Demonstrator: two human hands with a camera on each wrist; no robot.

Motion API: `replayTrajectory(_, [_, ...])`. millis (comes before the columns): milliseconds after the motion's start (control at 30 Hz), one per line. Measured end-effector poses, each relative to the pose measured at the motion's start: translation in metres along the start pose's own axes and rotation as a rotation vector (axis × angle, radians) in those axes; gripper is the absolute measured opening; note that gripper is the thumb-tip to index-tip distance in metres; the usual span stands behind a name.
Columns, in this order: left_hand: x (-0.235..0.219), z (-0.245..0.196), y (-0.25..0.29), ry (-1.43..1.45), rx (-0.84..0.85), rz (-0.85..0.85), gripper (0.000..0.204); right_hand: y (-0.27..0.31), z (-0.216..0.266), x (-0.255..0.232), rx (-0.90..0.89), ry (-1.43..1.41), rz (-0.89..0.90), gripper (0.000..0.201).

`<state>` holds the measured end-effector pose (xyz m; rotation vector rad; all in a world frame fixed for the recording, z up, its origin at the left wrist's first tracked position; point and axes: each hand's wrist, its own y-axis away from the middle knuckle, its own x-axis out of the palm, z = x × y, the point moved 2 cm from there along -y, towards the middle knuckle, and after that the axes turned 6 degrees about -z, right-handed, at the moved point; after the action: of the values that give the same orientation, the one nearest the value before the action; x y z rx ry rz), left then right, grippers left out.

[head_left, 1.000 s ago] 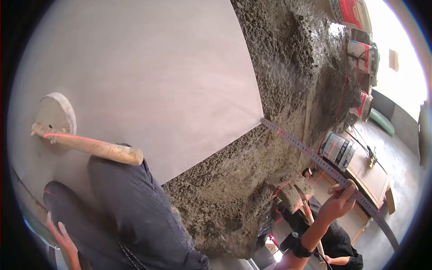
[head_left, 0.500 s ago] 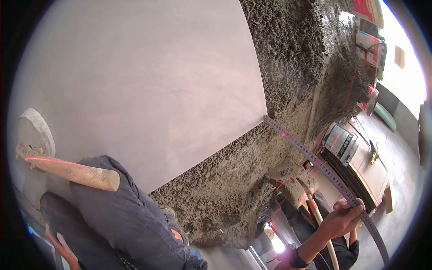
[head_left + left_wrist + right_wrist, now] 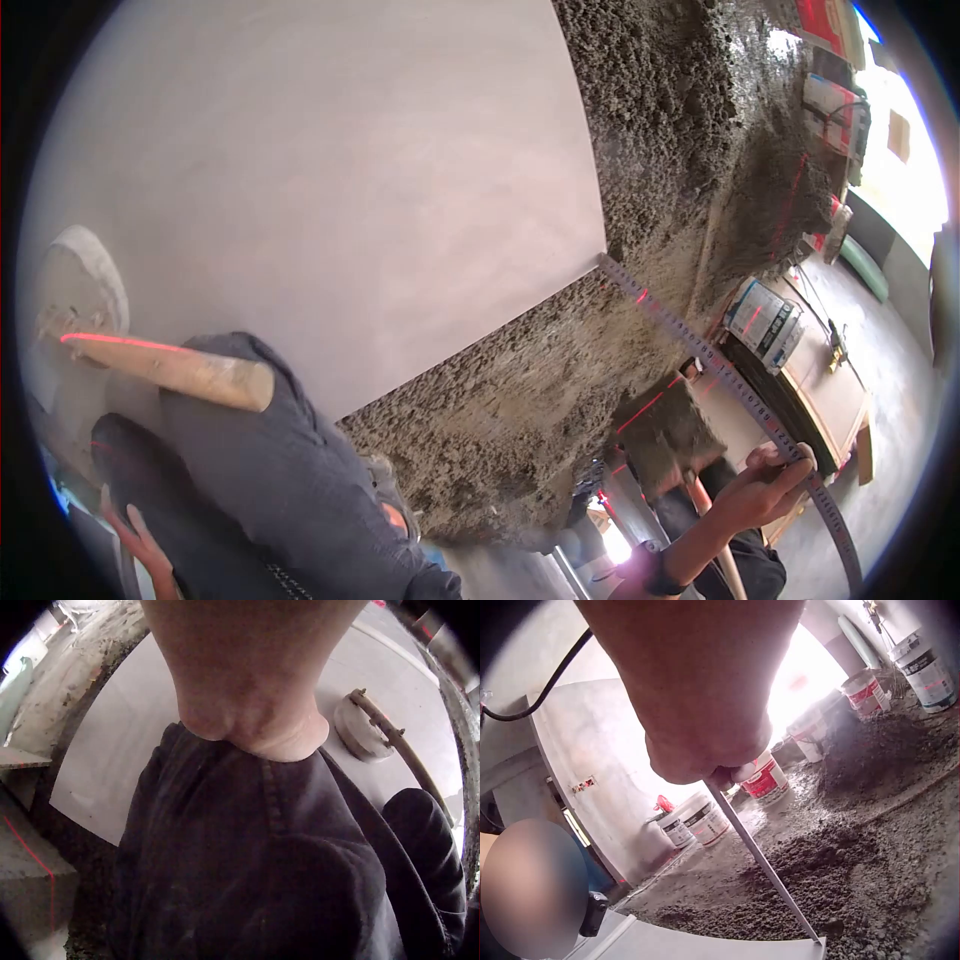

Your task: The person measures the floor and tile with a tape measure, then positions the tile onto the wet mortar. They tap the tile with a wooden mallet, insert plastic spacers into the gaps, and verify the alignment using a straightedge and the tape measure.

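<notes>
My right hand (image 3: pixel 765 488) pinches the blade of a tape measure (image 3: pixel 722 372), which runs down to the corner of a large pale floor tile (image 3: pixel 400 200). In the right wrist view the tape (image 3: pixel 769 862) stretches from the fingers to the tile's corner (image 3: pixel 810 949). At the lower left of the head view my left hand (image 3: pixel 142 545) lies with extended fingers beside a trousered leg (image 3: pixel 265 470); in the left wrist view the hand itself is hidden behind its wrist. A mallet (image 3: pixel 170 368) with a whitish round head and wooden handle rests on the tile near the knees.
Rough wet mortar (image 3: pixel 520 400) borders the tile. Beyond my right hand, a mortar-caked shovel (image 3: pixel 672 435) is near a second person in dark clothes (image 3: pixel 755 570). Buckets (image 3: pixel 765 325) and stacked boards (image 3: pixel 790 400) stand at the right; more buckets (image 3: pixel 765 780) line the mortar's far side.
The head view has shifted, so the tile corner sits further right and the mallet further left. My right hand keeps its hold on the tape. The shovel blade has turned broadside.
</notes>
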<state>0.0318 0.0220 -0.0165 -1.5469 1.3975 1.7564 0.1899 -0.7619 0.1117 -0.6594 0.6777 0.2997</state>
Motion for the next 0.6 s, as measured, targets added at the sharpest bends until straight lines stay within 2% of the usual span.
replayTrajectory(67, [-0.004,-0.011,0.003,-0.089,0.056,0.002,0.047,-0.004,0.002,-0.003,0.003,0.021,0.021,0.032])
replayTrajectory(100, [-0.009,-0.034,0.0,-0.153,0.071,0.025,0.049,-0.007,-0.002,-0.001,-0.011,0.034,0.03,0.033])
replayTrajectory(133, [-0.015,-0.067,-0.009,-0.17,0.25,-0.02,0.049,-0.016,-0.005,-0.003,-0.158,0.162,0.107,0.034])
replayTrajectory(167, [-0.02,-0.1,-0.016,-0.215,0.27,-0.063,0.045,-0.025,-0.008,-0.006,-0.315,0.279,0.165,0.036])
replayTrajectory(200, [-0.027,-0.136,-0.024,-0.125,0.261,-0.124,0.041,-0.034,0.003,-0.003,-0.22,0.272,0.193,0.037])
replayTrajectory(267, [-0.039,-0.178,-0.038,0.147,0.319,-0.142,0.031,-0.057,0.034,0.011,-0.223,0.209,0.217,0.039])
replayTrajectory(300, [-0.053,-0.214,-0.043,0.27,0.389,-0.154,0.032,-0.068,0.049,0.018,-0.223,0.178,0.229,0.041])
replayTrajectory(367, [-0.076,-0.265,-0.035,0.496,0.489,-0.168,0.041,-0.064,0.117,0.047,-0.379,0.04,0.385,0.037])
replayTrajectory(400, [-0.096,-0.291,-0.025,0.69,0.445,-0.042,0.047,-0.049,0.164,0.06,-0.492,-0.071,0.49,0.035])
replayTrajectory(433, [-0.105,-0.306,-0.017,0.806,0.545,-0.003,0.055,-0.027,0.214,0.067,-0.619,-0.189,0.593,0.033])
replayTrajectory(500, [-0.128,-0.324,0.001,1.011,0.595,0.106,0.069,0.054,0.318,0.057,-0.862,-0.451,0.638,0.029])
replayTrajectory(533, [-0.144,-0.326,0.01,1.072,0.611,0.098,0.071,0.096,0.357,0.043,-1.032,-0.602,0.554,0.025])
replayTrajectory(567, [-0.163,-0.32,0.02,1.076,0.631,0.013,0.06,0.138,0.395,0.029,-1.206,-0.738,0.457,0.022])
replayTrajectory(600, [-0.168,-0.306,0.026,1.025,0.665,-0.105,0.048,0.165,0.427,0.015,-1.204,-0.865,0.708,0.021])
